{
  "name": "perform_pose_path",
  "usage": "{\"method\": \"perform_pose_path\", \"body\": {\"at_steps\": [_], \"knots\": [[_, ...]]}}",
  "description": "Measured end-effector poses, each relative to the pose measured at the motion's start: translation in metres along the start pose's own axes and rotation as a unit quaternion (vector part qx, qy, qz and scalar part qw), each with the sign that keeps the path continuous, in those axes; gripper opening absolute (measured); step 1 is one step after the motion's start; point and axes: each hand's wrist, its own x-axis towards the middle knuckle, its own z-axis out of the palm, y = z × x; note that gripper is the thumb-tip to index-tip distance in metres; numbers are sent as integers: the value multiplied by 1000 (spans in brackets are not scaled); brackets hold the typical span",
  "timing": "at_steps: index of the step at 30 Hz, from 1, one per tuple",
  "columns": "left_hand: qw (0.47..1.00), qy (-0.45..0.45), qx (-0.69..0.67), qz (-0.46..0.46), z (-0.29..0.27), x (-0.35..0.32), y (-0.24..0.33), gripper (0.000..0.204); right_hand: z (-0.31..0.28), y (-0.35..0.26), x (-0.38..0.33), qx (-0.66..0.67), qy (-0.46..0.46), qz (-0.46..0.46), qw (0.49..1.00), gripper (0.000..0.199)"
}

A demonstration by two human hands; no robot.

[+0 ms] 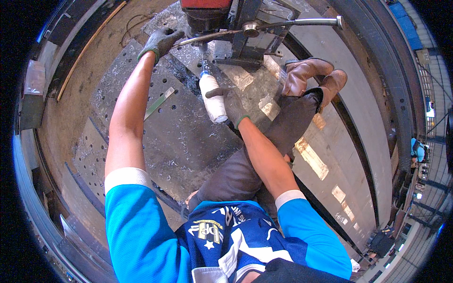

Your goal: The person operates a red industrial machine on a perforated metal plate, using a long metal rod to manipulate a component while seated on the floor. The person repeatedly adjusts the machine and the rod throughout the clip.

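From the head view, my gloved left hand (161,41) has its grip wrapped around a feed handle (212,36) of the drill press (222,23). My gloved right hand (230,104) grips a white squeeze bottle (211,98) just below the drill, nozzle up toward the bit. My brown boots (311,75) rest right of the drill on the perforated steel plate (179,137).

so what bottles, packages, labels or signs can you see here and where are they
White plastic squeeze bottle: held in the gloved right hand, nozzle tilted up toward the drill bit; rounded, white with a blue tip.
Clear plastic bag: far left on the curved steel rim; crumpled, see-through.
Blue panels: upper right beyond the steel plate; flat, rectangular; too small to tell more.
No screens show.
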Motion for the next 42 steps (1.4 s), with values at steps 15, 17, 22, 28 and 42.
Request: {"method": "perform_pose_path", "body": {"at_steps": [15, 17, 22, 28, 42], "knots": [[1000, -4, 9, -6, 3, 2, -2, 64, 4, -16, -17, 49, -58, -22, 997, 24], [1000, -1, -2, -5, 3, 0, 0, 64, 4, -16, -18, 41, -59, -29, 997, 26], [1000, 13, -3, -8, 3, -5, 3, 64, 6, -23, -20, -10, -21, -19, 1000, 29], [1000, -2, -10, -12, 3, -5, 3, 64, 6, -26, -20, -14, -19, -3, 1000, 19], [1000, -14, -14, -23, 2, -6, 3, 68, -5, -5, -10, -12, -24, -33, 999, 30]]}}
